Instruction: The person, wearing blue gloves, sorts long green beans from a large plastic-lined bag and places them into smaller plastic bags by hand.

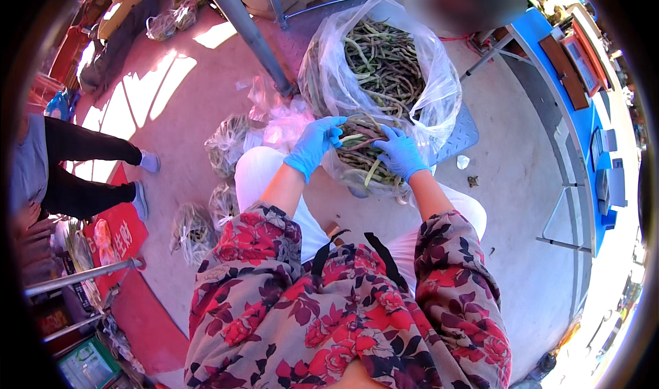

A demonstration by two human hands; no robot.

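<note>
Both hands wear blue disposable gloves. My left hand [315, 144] is at the left rim of a smaller clear plastic bag [346, 175] of long beans, thumb and fingers bent near the beans; whether it pinches one is not clear. My right hand [400, 153] rests on the right side of the same long beans [360, 149], its fingers curled over some of them; a firm grip cannot be made out. Just beyond stands a large clear plastic bag [437, 87], open at the top and filled with green and purplish long beans [383, 62].
Filled plastic bags [193, 229] and loose pink-lit plastic bags [280, 124] lie on the floor at the left. A metal pole [247, 33] rises behind them. A person [77, 165] stands far left. A blue table [571, 106] curves along the right.
</note>
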